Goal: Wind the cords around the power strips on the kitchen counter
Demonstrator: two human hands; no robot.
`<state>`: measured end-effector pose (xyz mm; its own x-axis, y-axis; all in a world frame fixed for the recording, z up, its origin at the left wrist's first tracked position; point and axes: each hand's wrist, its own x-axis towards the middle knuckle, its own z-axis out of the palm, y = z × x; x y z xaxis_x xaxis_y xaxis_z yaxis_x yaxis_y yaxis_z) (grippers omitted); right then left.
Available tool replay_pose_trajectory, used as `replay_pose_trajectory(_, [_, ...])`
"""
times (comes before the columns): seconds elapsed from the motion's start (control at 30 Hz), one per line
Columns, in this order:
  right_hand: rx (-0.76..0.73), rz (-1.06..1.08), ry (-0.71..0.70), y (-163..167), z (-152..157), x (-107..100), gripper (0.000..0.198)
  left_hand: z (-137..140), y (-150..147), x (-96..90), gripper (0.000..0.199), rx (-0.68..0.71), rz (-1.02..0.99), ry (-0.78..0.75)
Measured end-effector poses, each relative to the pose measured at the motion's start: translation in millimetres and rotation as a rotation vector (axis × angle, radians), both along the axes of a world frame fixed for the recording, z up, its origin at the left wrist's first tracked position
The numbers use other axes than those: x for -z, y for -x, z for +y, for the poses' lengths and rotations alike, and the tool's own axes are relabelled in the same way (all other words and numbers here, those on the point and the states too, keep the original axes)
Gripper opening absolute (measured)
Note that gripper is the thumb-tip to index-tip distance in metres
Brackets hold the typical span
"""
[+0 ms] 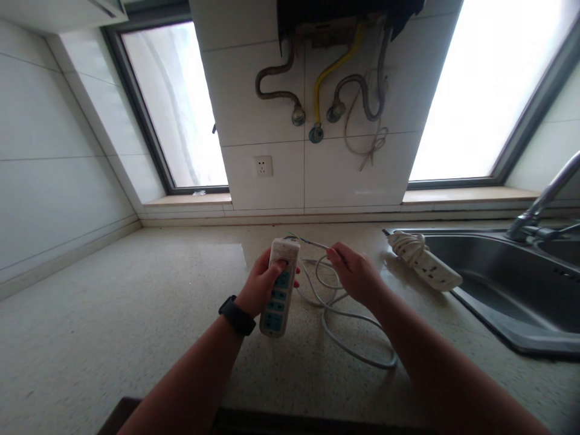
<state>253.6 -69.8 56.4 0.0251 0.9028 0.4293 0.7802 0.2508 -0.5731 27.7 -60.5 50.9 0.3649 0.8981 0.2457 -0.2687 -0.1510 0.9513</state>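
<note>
A white power strip [277, 302] with blue socket panels is gripped in my left hand [265, 279], thumb across its upper face and fingertips showing at the far side. Thin bare wires [294, 237], one of them green, stick out at its top end. They run toward a grey cable [315, 244], which my right hand [351, 269] pinches near its end. The rest of that cable [357, 356] lies in loose loops on the countertop below and between my hands. Whether the wires are fixed inside the strip is hidden.
A second white power strip [435, 270], its cord wound round it, rests at the edge of the metal sink [498, 290] on the right. A faucet [530, 220] rises behind. The speckled countertop [136, 314] meets a tiled wall with a socket [262, 166] and pipes [338, 66].
</note>
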Motion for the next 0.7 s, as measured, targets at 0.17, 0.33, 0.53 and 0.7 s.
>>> replay_pose_trajectory(0.17, [-0.017,-0.005,-0.010,-0.9,-0.4,-0.8,0.049,-2.2,0.1,0.0,0.039,0.002,0.000,-0.012])
replay_pose_trajectory(0.33, [-0.029,-0.014,-0.043,-2.1,1.3,0.2,0.051,-3.1,0.3,0.6,0.040,0.012,0.007,-0.022])
replay_pose_trajectory(0.53, [-0.023,-0.013,-0.002,-1.5,1.6,0.0,0.052,-5.0,-0.6,-0.2,0.043,0.004,0.006,-0.039])
replay_pose_trajectory(0.7, [-0.015,-0.020,-0.019,-1.8,2.0,1.0,0.053,-5.5,-0.9,-0.7,0.042,0.000,-0.004,-0.043])
